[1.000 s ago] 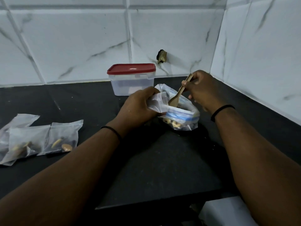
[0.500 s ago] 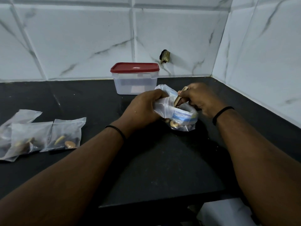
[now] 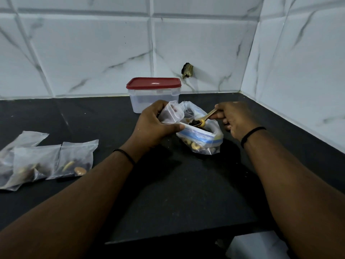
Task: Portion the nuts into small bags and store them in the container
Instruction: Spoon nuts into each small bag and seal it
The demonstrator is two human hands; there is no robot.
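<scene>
Just right of frame centre, on black counter: big nut bag, soft, slumping. Spoon heaped above it, right hand fingers clamped on handle. Left hand pinching small bag open; light, flimsy, best gripped at rim. Filled bags left; lidded container behind.

You're looking at a dim, bluish, slightly soft frame: the black desk swallows shadow detail, the pale wall tiles catch the light, and their lines bow at the edges.
</scene>
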